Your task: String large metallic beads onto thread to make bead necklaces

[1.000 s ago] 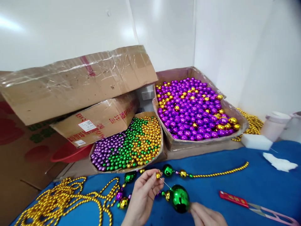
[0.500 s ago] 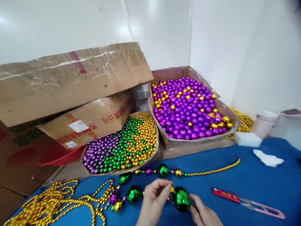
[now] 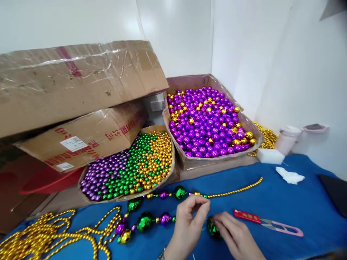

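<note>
My left hand (image 3: 191, 222) is closed in a pinch above the blue cloth; whatever sits between thumb and forefinger is too small to make out. To its right, my right hand (image 3: 234, 231) has its fingers closed on a large shiny green bead (image 3: 213, 229), partly hidden by the fingertips. A strand of mixed beads runs behind and left of my left hand, with a green bead (image 3: 144, 221), a purple bead (image 3: 165, 218) and a gold bead (image 3: 125, 236) on it. Its far end is a string of small gold beads (image 3: 235, 190).
Thread snips (image 3: 271, 224) with a red handle wrap lie at right. A carton of purple and gold beads (image 3: 189, 164) and one of small mixed beads (image 3: 175, 173) stand behind. Gold bead strings (image 3: 35, 234) are heaped at left. White foam (image 3: 270, 156) and crumpled tissue (image 3: 290, 176) lie back right.
The view has shifted right. My left hand has come away from the green bead, still pinching. My right hand now covers more of that bead, which sits lower and apart from the left fingers.
</note>
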The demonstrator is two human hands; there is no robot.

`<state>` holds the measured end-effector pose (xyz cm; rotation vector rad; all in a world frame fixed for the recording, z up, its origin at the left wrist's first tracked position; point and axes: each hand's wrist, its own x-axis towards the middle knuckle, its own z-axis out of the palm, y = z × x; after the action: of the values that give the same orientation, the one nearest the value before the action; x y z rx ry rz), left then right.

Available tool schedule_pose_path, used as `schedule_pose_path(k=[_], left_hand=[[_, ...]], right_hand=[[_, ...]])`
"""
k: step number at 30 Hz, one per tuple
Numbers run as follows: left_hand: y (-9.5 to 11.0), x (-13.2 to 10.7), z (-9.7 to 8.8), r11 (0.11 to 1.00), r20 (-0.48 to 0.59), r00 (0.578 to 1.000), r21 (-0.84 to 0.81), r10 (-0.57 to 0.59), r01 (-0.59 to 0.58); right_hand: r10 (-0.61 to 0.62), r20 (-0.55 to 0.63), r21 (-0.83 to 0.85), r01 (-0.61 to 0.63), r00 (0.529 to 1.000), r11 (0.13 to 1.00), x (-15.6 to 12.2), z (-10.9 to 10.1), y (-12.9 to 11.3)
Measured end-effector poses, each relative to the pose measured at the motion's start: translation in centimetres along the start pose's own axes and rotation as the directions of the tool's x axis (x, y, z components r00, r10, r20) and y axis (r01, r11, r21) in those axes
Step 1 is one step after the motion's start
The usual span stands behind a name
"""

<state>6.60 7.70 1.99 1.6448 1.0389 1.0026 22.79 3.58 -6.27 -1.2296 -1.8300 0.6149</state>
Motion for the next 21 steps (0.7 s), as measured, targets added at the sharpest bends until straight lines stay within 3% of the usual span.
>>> schedule_pose_path(k=[2,5,7,10,15,18,21], left_hand=[[-1.9,-0.7,0.7,0.999,0.027,0.999,0.012,0.029,-0.029],[-5.1,-1.7,2.0,0.972,0.252,0.957,0.151,0.14,-0.181],[-6.9,-2.0,2.8,0.941,0.358,0.925,0.252,0.124,-0.224],[-8.4,-2.0,3.4,0.909,0.346,0.937,0.37,0.058,-0.193],[-9.0,-2.0,2.9,0.812,0.347,0.935,0.525,0.068,-0.254],[-9.1,-2.4,1.7,0.731,0.284,0.958,0.645,0.04,-0.221],[-9.0,-3.0,-0.3,0.652,0.221,0.975,0.74,-0.005,-0.164]], right_hand=[[0.048,-0.038,0.028,-0.047,0.998,0.999,-0.1,0.0,0.2],[0.232,-0.06,0.154,-0.22,0.971,0.963,0.0,-0.1,0.0],[0.332,-0.026,0.254,-0.315,0.943,0.914,0.1,-0.1,-0.3],[0.426,-0.006,0.369,-0.393,0.905,0.842,0.0,-0.2,-0.3],[0.515,-0.012,0.429,-0.461,0.857,0.777,-0.5,-1.2,0.6],[0.631,-0.053,0.623,-0.468,0.774,0.626,-0.3,-2.8,1.0],[0.721,-0.098,0.817,-0.359,0.686,0.452,0.1,-4.9,1.7]])
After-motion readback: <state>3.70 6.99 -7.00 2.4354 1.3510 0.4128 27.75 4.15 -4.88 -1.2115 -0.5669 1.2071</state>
